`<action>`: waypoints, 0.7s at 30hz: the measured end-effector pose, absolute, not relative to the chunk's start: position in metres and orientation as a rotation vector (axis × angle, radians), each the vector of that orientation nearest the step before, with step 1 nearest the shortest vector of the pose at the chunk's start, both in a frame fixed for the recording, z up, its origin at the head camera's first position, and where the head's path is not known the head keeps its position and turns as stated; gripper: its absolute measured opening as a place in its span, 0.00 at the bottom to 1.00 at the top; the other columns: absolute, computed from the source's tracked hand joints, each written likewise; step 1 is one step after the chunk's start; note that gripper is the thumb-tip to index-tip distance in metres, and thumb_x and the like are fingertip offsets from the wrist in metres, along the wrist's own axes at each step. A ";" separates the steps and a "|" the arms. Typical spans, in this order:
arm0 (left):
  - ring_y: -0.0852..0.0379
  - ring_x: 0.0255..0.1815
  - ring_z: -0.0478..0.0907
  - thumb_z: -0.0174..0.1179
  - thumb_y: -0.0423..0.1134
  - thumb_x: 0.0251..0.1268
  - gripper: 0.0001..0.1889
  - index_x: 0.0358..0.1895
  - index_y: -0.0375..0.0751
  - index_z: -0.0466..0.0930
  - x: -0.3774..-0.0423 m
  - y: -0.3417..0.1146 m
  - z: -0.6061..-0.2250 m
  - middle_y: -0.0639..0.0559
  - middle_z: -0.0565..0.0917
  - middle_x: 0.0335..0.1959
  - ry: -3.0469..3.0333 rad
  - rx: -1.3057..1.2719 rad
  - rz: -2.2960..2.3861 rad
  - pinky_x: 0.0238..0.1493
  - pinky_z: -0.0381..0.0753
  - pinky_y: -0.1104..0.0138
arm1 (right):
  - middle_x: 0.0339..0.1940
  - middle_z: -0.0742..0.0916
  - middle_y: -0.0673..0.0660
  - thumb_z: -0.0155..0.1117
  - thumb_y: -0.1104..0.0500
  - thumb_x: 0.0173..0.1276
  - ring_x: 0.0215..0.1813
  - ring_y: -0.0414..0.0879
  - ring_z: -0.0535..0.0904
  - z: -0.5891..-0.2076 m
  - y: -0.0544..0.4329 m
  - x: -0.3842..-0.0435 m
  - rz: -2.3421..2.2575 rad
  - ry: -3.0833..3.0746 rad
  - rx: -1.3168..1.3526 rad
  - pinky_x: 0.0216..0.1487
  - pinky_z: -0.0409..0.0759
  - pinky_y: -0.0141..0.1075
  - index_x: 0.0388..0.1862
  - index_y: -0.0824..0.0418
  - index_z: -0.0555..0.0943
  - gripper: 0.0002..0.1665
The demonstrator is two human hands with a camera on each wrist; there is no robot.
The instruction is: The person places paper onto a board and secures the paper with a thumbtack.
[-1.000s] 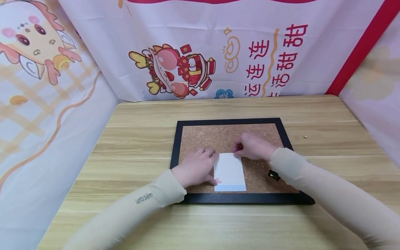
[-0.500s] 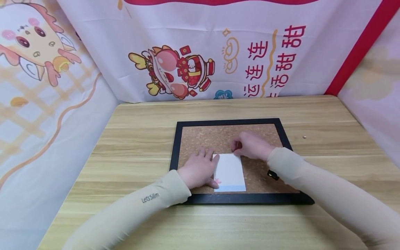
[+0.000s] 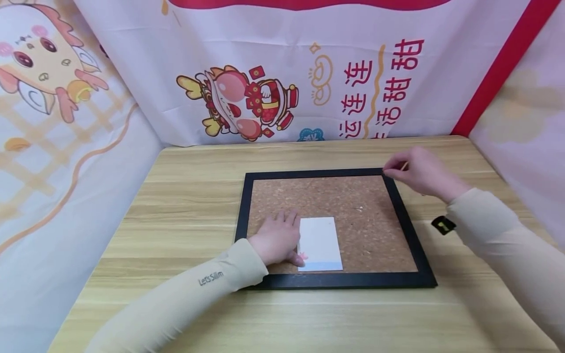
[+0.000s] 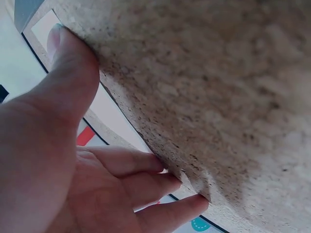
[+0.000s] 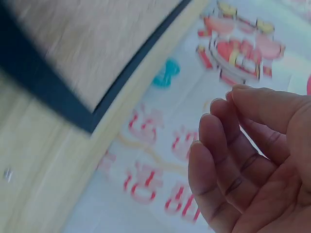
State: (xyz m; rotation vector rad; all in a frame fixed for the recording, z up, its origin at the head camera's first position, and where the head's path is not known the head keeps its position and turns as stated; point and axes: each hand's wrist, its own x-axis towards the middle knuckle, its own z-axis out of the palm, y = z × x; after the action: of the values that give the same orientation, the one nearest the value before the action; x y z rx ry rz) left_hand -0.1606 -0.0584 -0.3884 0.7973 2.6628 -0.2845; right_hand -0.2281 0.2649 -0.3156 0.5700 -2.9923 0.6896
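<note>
A white sheet of paper (image 3: 320, 245) with a pink figure and a pale blue strip at its bottom lies on a black-framed cork board (image 3: 287, 191). My left hand (image 3: 278, 240) rests along its left edge. The thumb lies on the lower left corner and the other fingers spread over the cork, as the left wrist view also shows. A small dot shows at the sheet's upper right corner. My right hand (image 3: 421, 171) is in the air by the board's far right corner. In the right wrist view its fingers curve loosely, thumb against forefinger, with nothing visible between them.
The board lies on a wooden table (image 3: 185, 220). A small shiny piece (image 5: 7, 174) sits on the wood right of the board. Small whitish bits (image 3: 359, 209) show on the cork. Printed cloth (image 3: 247, 29) hangs behind and at both sides.
My right hand has left the sheet's upper right corner and moved right and away to the board's far corner. My left hand stays on the sheet's left edge.
</note>
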 end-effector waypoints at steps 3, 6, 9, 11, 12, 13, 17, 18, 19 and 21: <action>0.36 0.76 0.55 0.64 0.70 0.53 0.58 0.77 0.32 0.52 -0.160 -0.059 -0.389 0.39 0.54 0.78 2.666 0.782 -0.285 0.66 0.65 0.42 | 0.34 0.88 0.59 0.67 0.61 0.68 0.35 0.51 0.81 -0.317 0.291 -0.230 0.655 -2.986 0.506 0.36 0.79 0.44 0.40 0.66 0.87 0.08; 0.36 0.76 0.54 0.64 0.70 0.53 0.58 0.77 0.32 0.52 -0.160 -0.058 -0.389 0.39 0.54 0.79 2.667 0.773 -0.252 0.67 0.63 0.42 | 0.34 0.88 0.60 0.68 0.61 0.67 0.35 0.52 0.82 -0.322 0.317 -0.232 0.633 -2.994 0.457 0.35 0.78 0.42 0.41 0.67 0.87 0.09; 0.36 0.76 0.53 0.64 0.69 0.54 0.58 0.78 0.32 0.52 -0.159 -0.059 -0.389 0.39 0.53 0.79 2.661 0.767 -0.219 0.68 0.62 0.42 | 0.33 0.88 0.59 0.68 0.61 0.66 0.32 0.49 0.82 -0.330 0.342 -0.234 0.623 -3.011 0.416 0.31 0.78 0.37 0.41 0.66 0.87 0.09; 0.36 0.76 0.53 0.64 0.68 0.54 0.58 0.78 0.33 0.51 -0.160 -0.059 -0.389 0.39 0.52 0.79 2.655 0.764 -0.208 0.69 0.61 0.42 | 0.33 0.88 0.58 0.69 0.61 0.66 0.31 0.48 0.82 -0.336 0.358 -0.236 0.624 -3.030 0.399 0.29 0.77 0.35 0.41 0.66 0.87 0.09; 0.36 0.76 0.53 0.65 0.68 0.55 0.57 0.78 0.33 0.51 -0.160 -0.059 -0.389 0.39 0.52 0.79 2.654 0.760 -0.201 0.69 0.60 0.43 | 0.32 0.88 0.58 0.69 0.61 0.66 0.31 0.47 0.82 -0.340 0.365 -0.237 0.624 -3.039 0.396 0.29 0.76 0.35 0.41 0.66 0.87 0.09; 0.36 0.76 0.52 0.65 0.68 0.55 0.57 0.78 0.33 0.51 -0.160 -0.059 -0.389 0.39 0.51 0.79 2.653 0.755 -0.194 0.69 0.60 0.43 | 0.32 0.88 0.58 0.69 0.61 0.66 0.30 0.46 0.82 -0.344 0.371 -0.238 0.623 -3.051 0.402 0.29 0.76 0.34 0.41 0.66 0.87 0.09; 0.36 0.77 0.52 0.66 0.67 0.54 0.57 0.78 0.33 0.51 -0.160 -0.059 -0.389 0.39 0.51 0.79 2.650 0.742 -0.166 0.69 0.60 0.43 | 0.32 0.89 0.58 0.70 0.62 0.65 0.30 0.45 0.81 -0.363 0.389 -0.242 0.643 -3.101 0.441 0.28 0.77 0.34 0.40 0.68 0.87 0.09; 0.36 0.76 0.52 0.66 0.67 0.54 0.57 0.78 0.33 0.51 -0.160 -0.059 -0.390 0.39 0.51 0.79 2.652 0.743 -0.158 0.69 0.61 0.43 | 0.31 0.89 0.58 0.70 0.62 0.65 0.30 0.45 0.81 -0.367 0.392 -0.243 0.648 -3.118 0.435 0.28 0.77 0.34 0.41 0.68 0.87 0.10; 0.36 0.77 0.52 0.66 0.67 0.54 0.57 0.78 0.33 0.51 -0.159 -0.059 -0.390 0.38 0.51 0.79 2.653 0.745 -0.154 0.69 0.61 0.43 | 0.31 0.88 0.58 0.70 0.62 0.65 0.29 0.45 0.81 -0.371 0.394 -0.244 0.650 -3.134 0.430 0.28 0.77 0.34 0.41 0.68 0.87 0.10; 0.35 0.77 0.51 0.66 0.66 0.55 0.57 0.78 0.32 0.51 -0.159 -0.060 -0.390 0.38 0.51 0.79 2.652 0.749 -0.141 0.69 0.60 0.44 | 0.32 0.88 0.58 0.70 0.62 0.65 0.30 0.45 0.81 -0.377 0.398 -0.245 0.653 -3.155 0.419 0.29 0.77 0.35 0.42 0.68 0.87 0.11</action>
State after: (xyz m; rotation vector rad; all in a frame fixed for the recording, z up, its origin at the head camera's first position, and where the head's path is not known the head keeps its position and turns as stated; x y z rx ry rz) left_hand -0.1588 -0.0597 -0.3902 0.7493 2.6518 -0.1411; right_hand -0.2454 0.3982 -0.3773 0.4193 -3.1548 0.6535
